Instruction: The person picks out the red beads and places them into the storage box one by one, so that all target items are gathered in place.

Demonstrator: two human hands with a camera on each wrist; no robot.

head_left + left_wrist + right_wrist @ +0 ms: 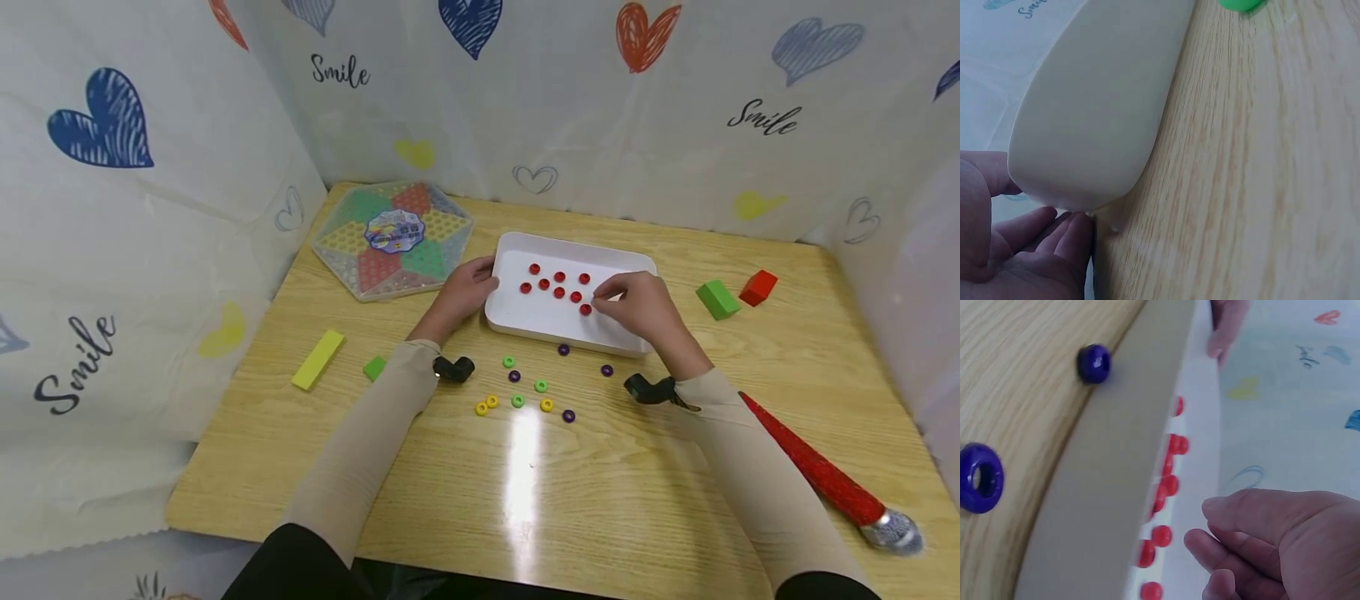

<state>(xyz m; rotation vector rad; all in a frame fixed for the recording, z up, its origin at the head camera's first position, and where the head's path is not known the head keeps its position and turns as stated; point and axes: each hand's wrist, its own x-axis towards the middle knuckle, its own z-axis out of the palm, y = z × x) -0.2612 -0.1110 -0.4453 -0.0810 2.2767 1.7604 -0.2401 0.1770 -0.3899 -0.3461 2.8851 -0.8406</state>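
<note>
The right hand (637,304) hangs over the right part of the white tray (525,321), fingers curled together by the nearest red rings (558,287) — whether it pinches one I cannot tell. The left hand (468,287) rests against the tray's left rim, its fingers relaxed and touching the wall. The tray sits mid-surface with the red rings inside. In front of it lie purple rings (607,370), green rings (517,400) and yellow rings (486,405) — loose on the wooden surface (600,500).
</note>
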